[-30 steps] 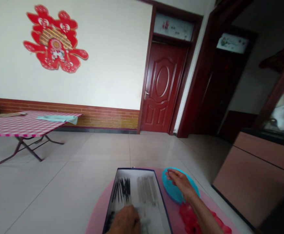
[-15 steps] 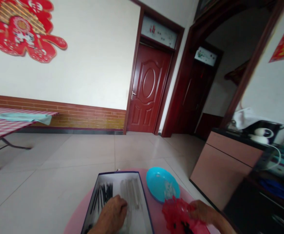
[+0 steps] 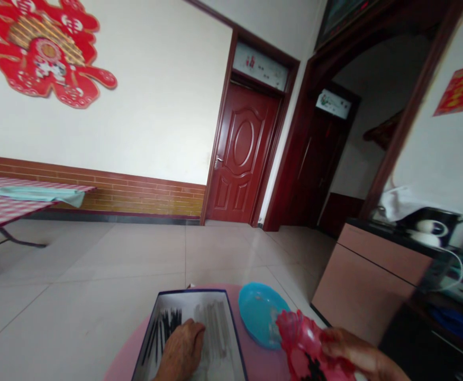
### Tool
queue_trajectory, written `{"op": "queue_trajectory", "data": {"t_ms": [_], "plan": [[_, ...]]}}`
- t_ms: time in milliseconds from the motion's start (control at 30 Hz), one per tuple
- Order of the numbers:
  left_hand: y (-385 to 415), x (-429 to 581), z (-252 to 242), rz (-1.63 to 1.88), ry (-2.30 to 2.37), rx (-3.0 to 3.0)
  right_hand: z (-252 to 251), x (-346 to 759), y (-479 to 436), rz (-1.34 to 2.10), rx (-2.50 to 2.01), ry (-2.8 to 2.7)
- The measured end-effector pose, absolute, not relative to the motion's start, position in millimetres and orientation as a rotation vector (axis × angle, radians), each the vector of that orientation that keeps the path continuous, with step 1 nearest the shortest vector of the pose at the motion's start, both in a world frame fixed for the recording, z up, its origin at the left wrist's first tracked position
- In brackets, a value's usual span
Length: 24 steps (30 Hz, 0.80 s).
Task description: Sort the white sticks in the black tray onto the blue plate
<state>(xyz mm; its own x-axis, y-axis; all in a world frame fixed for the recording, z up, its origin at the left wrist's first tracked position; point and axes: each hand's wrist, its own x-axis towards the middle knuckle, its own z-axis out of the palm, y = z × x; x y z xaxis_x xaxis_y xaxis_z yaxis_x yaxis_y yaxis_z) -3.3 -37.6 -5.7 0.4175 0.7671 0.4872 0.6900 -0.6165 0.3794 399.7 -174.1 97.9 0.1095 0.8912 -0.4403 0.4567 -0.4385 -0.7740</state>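
A shallow box [image 3: 235,338] with a dark blue rim lies on a pink round table [image 3: 126,357]. Inside it, black thin sticks [image 3: 162,330] are on the left and clear slender pieces [image 3: 216,328] on the right. My left hand [image 3: 181,349] is over the box between them, fingers curled; what they hold, if anything, is hidden. My right hand [image 3: 346,349] grips the side of a translucent red basket [image 3: 302,338] with small black pieces in it. A blue plate [image 3: 257,312] with small clear pieces sits just left of the basket.
A pink-brown cabinet [image 3: 368,280] with a black top stands at the right, a white appliance and cloth on it. A checked table [image 3: 1,209] with a pale green cloth is at the far left. Beyond are a tiled floor and a red door [image 3: 243,153].
My right hand and the red basket have shifted slightly right, and the basket looks more tilted, overlapping the blue plate's edge. My left hand stays over the box. The view has tipped up a little.
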Motion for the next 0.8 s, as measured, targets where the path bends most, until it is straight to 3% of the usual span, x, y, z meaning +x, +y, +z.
{"op": "queue_trajectory", "data": {"t_ms": [200,500,800], "plan": [[-35.7,-7.2,-5.4,1.040,1.197,2.563,102.2,394.4,-128.0,0.851,-1.846,-1.160],[-35.4,-5.0,-12.8,1.132,1.199,2.570,79.7,376.7,-83.6,0.036,-2.191,-1.221],[-40.1,-7.8,-9.3,1.181,1.160,2.627,65.7,367.5,-80.8,-0.153,-2.153,-1.285]]}}
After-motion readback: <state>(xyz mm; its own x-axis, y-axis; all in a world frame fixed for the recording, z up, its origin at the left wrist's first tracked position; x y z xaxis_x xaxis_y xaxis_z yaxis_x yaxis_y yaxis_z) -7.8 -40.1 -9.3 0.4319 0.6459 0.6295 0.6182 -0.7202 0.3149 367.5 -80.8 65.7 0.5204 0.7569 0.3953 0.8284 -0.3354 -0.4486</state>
